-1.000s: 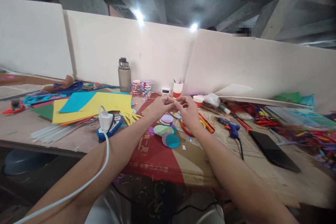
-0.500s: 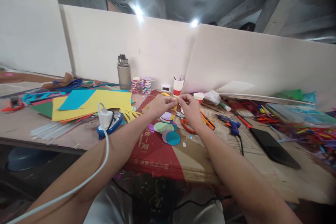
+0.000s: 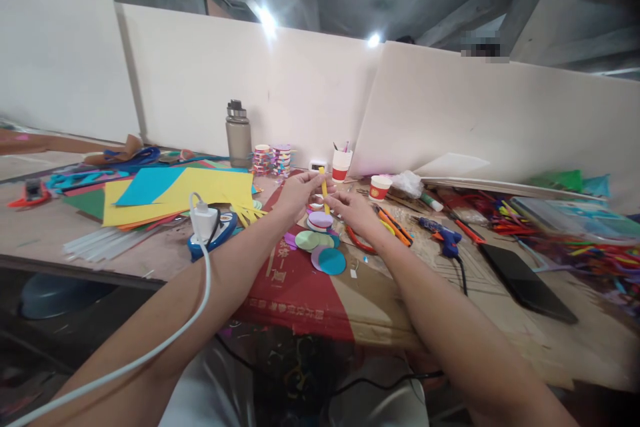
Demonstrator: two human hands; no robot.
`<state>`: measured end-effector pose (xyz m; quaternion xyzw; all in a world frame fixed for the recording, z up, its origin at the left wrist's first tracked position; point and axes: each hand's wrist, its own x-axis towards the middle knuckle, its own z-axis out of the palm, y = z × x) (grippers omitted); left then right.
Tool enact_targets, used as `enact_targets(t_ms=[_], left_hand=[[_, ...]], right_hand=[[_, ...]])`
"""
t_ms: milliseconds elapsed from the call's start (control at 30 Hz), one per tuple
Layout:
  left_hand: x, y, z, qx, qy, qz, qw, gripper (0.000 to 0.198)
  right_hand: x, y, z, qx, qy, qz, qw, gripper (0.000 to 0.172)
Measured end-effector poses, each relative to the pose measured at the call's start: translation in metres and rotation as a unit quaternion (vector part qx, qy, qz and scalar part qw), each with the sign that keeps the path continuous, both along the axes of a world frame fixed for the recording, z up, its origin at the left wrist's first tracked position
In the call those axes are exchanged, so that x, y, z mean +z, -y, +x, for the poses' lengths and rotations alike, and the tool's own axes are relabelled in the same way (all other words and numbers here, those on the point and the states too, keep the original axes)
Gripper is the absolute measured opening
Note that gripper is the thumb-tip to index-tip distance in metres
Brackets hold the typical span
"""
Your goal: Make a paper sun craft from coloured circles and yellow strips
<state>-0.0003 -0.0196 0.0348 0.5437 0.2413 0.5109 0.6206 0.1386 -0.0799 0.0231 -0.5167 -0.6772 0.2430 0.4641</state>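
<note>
My left hand [image 3: 299, 191] is closed around the top of a narrow yellow paper strip [image 3: 324, 187] that stands nearly upright over the bench. My right hand [image 3: 354, 208] pinches the strip's lower end, fingers pressed together. Directly below lie several coloured paper circles [image 3: 320, 248] on a red and brown cardboard sheet [image 3: 310, 293]. Orange-handled scissors [image 3: 363, 240] rest just right of my right hand.
Yellow and blue paper sheets [image 3: 175, 193] lie at the left beside a white charger on a blue tool [image 3: 207, 230]. A grey bottle [image 3: 239, 135], tape rolls [image 3: 273, 159] and paper cups [image 3: 341, 165] stand at the back. A blue glue gun [image 3: 443, 237] and dark phone [image 3: 525, 280] lie at the right.
Both hands moved a little forward and lower. The yellow strip, hidden between the fingers before, is now pulled out straight and upright between the two hands.
</note>
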Motion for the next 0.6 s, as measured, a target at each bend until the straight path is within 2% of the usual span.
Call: enact_targets(t_ms=[400, 600], left_hand=[[-0.0019, -0.0001, 0.0004, -0.001, -0.004, 0.013, 1.000, 0.033], [0.0019, 0.0028, 0.0012, 0.005, 0.010, -0.029, 1.000, 0.018]], right_hand=[[-0.0039, -0.0054, 0.0039, -0.009, 0.038, -0.017, 0.999, 0.022], [-0.0027, -0.0042, 0.0034, 0.001, 0.034, -0.020, 0.999, 0.022]])
